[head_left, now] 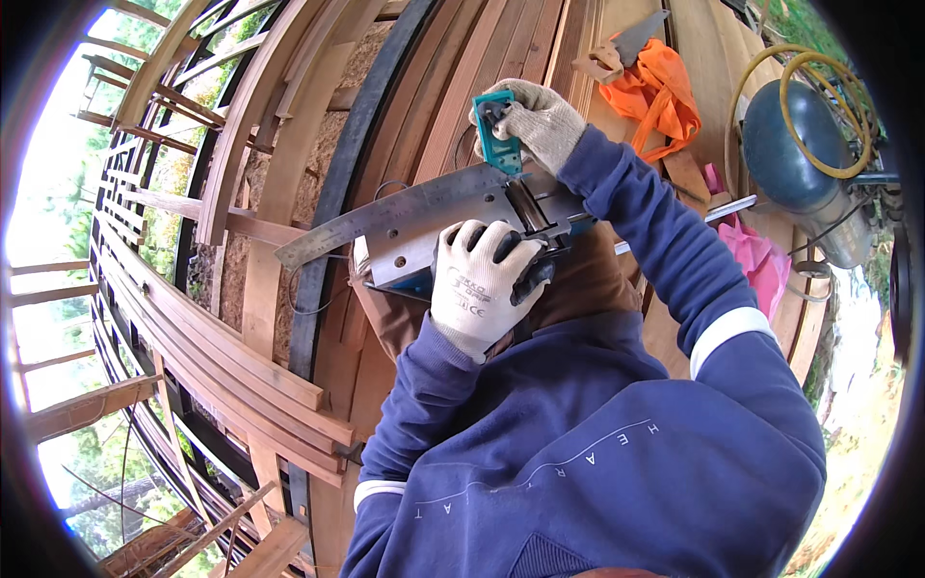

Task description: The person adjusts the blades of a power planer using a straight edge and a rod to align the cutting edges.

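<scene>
My right hand [544, 125], in a pale work glove, is closed round the teal handle of a steel square [385, 214]. The square's long marked blade reaches left, lying along the flat metal sole of an upturned electric planer [409, 252]. That planer rests at my lap, its cutter slot beside the square's right end. My left hand [482, 284], in a white glove with dark fingertips, grips the planer's near side, its fingers bent over the sole close to the slot. What lies under the left fingertips is hidden.
On the deck boards [501, 43] at the upper right lie a handsaw [639, 40] and an orange cloth [665, 91]. Farther right are a dark rounded tank [795, 140], a yellow hose [792, 96] and pink material [756, 265]. Stacked timber planks [231, 356] line the left.
</scene>
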The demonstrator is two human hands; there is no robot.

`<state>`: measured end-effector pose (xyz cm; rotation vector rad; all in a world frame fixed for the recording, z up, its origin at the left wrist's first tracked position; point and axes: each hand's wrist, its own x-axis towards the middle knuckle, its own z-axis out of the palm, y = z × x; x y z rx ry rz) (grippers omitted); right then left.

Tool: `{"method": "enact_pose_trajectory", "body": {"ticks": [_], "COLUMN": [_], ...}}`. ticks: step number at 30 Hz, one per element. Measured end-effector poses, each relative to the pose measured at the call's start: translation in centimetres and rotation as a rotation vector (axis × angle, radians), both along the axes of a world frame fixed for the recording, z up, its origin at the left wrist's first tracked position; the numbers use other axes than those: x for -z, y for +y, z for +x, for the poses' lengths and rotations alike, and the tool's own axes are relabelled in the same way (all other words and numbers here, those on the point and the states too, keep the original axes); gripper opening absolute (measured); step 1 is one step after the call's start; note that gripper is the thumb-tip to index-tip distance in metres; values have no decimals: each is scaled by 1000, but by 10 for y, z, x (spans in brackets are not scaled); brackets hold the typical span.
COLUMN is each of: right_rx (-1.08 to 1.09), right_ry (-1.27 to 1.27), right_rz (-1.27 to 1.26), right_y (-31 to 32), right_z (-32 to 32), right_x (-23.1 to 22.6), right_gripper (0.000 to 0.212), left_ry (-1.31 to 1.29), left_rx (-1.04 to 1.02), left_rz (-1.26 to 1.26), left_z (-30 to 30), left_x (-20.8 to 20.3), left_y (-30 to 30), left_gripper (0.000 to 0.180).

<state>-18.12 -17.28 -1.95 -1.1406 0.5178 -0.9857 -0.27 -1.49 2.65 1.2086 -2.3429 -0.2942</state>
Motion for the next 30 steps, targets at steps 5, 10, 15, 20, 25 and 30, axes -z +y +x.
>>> {"method": "enact_pose_trajectory", "body": {"ticks": [5, 10, 15, 20, 25, 30], "right_rx": [44, 51, 73, 70, 68, 53], "right_ry": [-44, 50, 140, 80, 92, 118], "right_rz": [-2, -60, -90, -89, -78, -74], "right_y": [-6, -13, -12, -12, -12, -8], "right_z": [3, 2, 2, 1, -1, -3], "right_x": [11, 12, 5, 12, 9, 10], "right_gripper": [18, 20, 19, 16, 18, 21], "left_ry": [143, 90, -217, -336, -358, -436], "left_rx": [-22, -193, -201, -156, -175, -217], "left_rz": [36, -36, 158, 383, 324, 442], "left_z": [14, 39, 51, 43, 40, 35], "left_x": [-34, -46, -24, -27, -25, -35], "left_y": [-10, -60, -105, -112, -108, -109], "left_gripper": [46, 42, 34, 24, 24, 35]}}
